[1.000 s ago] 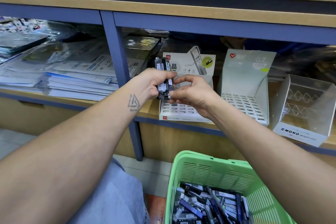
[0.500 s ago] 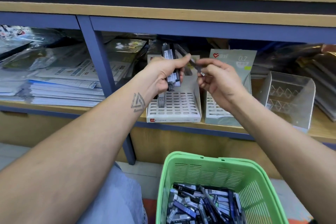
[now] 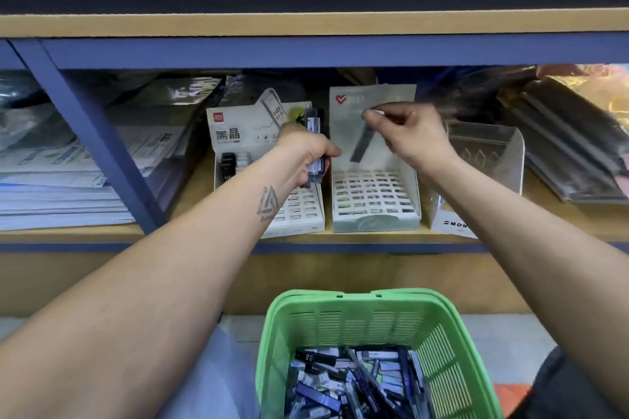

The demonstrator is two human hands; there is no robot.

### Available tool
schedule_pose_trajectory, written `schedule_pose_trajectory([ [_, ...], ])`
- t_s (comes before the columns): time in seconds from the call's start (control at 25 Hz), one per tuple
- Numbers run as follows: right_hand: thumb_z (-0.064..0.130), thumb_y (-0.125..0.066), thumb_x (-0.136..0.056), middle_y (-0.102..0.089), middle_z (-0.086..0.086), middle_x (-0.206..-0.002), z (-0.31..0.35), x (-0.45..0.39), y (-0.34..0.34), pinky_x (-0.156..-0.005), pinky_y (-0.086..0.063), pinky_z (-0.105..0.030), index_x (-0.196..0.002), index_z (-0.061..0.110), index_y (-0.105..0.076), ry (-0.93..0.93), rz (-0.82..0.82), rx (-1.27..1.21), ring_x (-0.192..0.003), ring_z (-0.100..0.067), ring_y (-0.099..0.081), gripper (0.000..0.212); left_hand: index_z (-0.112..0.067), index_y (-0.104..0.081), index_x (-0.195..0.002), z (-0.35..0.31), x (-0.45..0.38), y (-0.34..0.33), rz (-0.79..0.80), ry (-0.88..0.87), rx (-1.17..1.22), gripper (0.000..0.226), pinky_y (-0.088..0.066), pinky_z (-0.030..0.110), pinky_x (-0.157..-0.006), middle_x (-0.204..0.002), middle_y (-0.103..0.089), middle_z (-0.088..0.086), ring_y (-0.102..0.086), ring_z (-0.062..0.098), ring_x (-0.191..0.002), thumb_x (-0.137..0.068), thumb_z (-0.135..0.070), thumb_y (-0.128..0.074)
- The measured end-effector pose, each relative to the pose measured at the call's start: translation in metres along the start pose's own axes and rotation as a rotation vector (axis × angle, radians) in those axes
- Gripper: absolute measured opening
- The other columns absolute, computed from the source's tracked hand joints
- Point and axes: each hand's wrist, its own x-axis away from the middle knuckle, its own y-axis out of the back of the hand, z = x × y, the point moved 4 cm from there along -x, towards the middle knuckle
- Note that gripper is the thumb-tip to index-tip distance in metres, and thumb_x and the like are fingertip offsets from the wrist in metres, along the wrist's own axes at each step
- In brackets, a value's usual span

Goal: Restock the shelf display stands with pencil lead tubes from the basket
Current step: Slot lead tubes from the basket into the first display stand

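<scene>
A left hand (image 3: pixel 308 155) grips a bundle of lead tubes (image 3: pixel 315 119) before the white stand (image 3: pixel 238 126). The right hand (image 3: pixel 413 134) pinches one tube (image 3: pixel 366 138) above the grey stand (image 3: pixel 374 218), its slots open. The green basket (image 3: pixel 357 320) of tubes sits below the shelf edge (image 3: pixel 340 238).

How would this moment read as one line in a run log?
left hand: grips tube bundle | right hand: pinches single tube over middle stand | basket: tubes remain
</scene>
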Motion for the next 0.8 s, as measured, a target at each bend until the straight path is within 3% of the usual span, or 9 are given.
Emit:
schedule_pose_trajectory([
  [0.08, 0.031, -0.071, -0.094, -0.07, 0.015, -0.073, -0.011, -0.005, -0.009, -0.059, -0.044, -0.013, -0.096, 0.02, -0.076, -0.041, 0.033, 0.014, -0.059, 0.005, -0.059, 0.012, 0.0, -0.06, -0.107, 0.002, -0.007, -0.003, -0.056, -0.014, -0.119, 0.046, -0.06, 0.039, -0.058, -0.101, -0.069, 0.016, -0.072, 0.032, -0.087, -0.07, -0.002, -0.086],
  [0.12, 0.03, -0.072, -0.094, -0.07, 0.013, -0.071, -0.016, -0.007, -0.013, -0.059, -0.045, -0.017, -0.092, 0.022, -0.075, -0.051, 0.054, 0.016, -0.058, 0.002, -0.057, 0.009, 0.0, -0.059, -0.107, 0.001, -0.008, -0.005, -0.074, -0.031, -0.185, 0.047, -0.061, 0.041, -0.064, -0.103, -0.067, 0.013, -0.07, 0.032, -0.092, -0.07, -0.004, -0.087],
  [0.24, 0.02, -0.074, -0.091, -0.069, 0.006, -0.072, -0.025, -0.014, -0.021, -0.061, -0.05, -0.024, -0.093, 0.017, -0.073, -0.044, 0.107, 0.038, -0.059, -0.007, -0.058, 0.004, -0.005, -0.055, -0.105, 0.0, -0.01, -0.007, -0.077, -0.054, -0.32, 0.043, -0.061, 0.039, -0.073, -0.102, -0.059, 0.011, -0.065, 0.03, -0.094, -0.075, -0.009, -0.086],
  [0.32, 0.012, -0.078, -0.087, -0.07, -0.005, -0.084, -0.028, -0.016, -0.027, -0.067, -0.054, -0.028, -0.103, 0.012, -0.07, -0.047, 0.134, 0.092, -0.065, -0.012, -0.061, 0.017, -0.003, -0.056, -0.11, 0.004, -0.013, -0.009, -0.066, -0.045, -0.359, 0.045, -0.061, 0.039, -0.073, -0.104, -0.061, 0.012, -0.067, 0.031, -0.095, -0.075, -0.009, -0.085],
  [0.44, 0.007, -0.082, -0.082, -0.065, 0.001, -0.081, -0.031, -0.017, -0.031, -0.074, -0.053, -0.03, -0.102, 0.013, -0.066, -0.066, 0.129, 0.129, -0.072, -0.011, -0.058, 0.026, -0.003, -0.056, -0.114, 0.011, -0.017, -0.009, -0.062, -0.016, -0.364, 0.05, -0.062, 0.044, -0.07, -0.106, -0.066, 0.016, -0.071, 0.033, -0.089, -0.073, -0.004, -0.084],
  [0.56, 0.004, -0.081, -0.082, -0.065, 0.0, -0.078, -0.032, -0.016, -0.03, -0.072, -0.05, -0.028, -0.104, 0.009, -0.069, -0.081, 0.127, 0.063, -0.068, -0.01, -0.056, 0.025, -0.002, -0.057, -0.114, 0.012, -0.019, -0.01, -0.042, -0.004, -0.365, 0.05, -0.063, 0.047, -0.069, -0.105, -0.069, 0.018, -0.073, 0.033, -0.085, -0.072, -0.004, -0.084],
  [0.64, 0.005, -0.077, -0.085, -0.067, -0.008, -0.082, -0.029, -0.015, -0.027, -0.067, -0.052, -0.029, -0.107, 0.01, -0.072, -0.072, 0.125, 0.036, -0.065, -0.013, -0.057, 0.024, -0.001, -0.058, -0.112, 0.007, -0.019, -0.009, -0.048, -0.02, -0.346, 0.047, -0.062, 0.039, -0.061, -0.105, -0.067, 0.014, -0.072, 0.031, -0.087, -0.073, -0.004, -0.084],
  [0.72, 0.006, -0.075, -0.086, -0.07, -0.015, -0.086, -0.023, -0.016, -0.025, -0.062, -0.053, -0.03, -0.109, 0.011, -0.073, -0.051, 0.118, 0.065, -0.063, -0.017, -0.06, 0.023, -0.001, -0.061, -0.111, 0.002, -0.019, -0.007, -0.061, -0.044, -0.337, 0.044, -0.052, 0.026, -0.044, -0.104, -0.064, 0.012, -0.069, 0.029, -0.092, -0.073, -0.005, -0.084],
  [0.8, 0.008, -0.077, -0.086, -0.071, -0.016, -0.084, -0.019, -0.017, -0.023, -0.058, -0.054, -0.03, -0.106, 0.007, -0.072, -0.034, 0.114, 0.108, -0.059, -0.02, -0.062, 0.021, -0.002, -0.061, -0.105, 0.001, -0.018, -0.007, -0.054, -0.057, -0.316, 0.038, -0.045, 0.022, -0.036, -0.105, -0.066, 0.013, -0.069, 0.028, -0.093, -0.074, -0.004, -0.083],
])
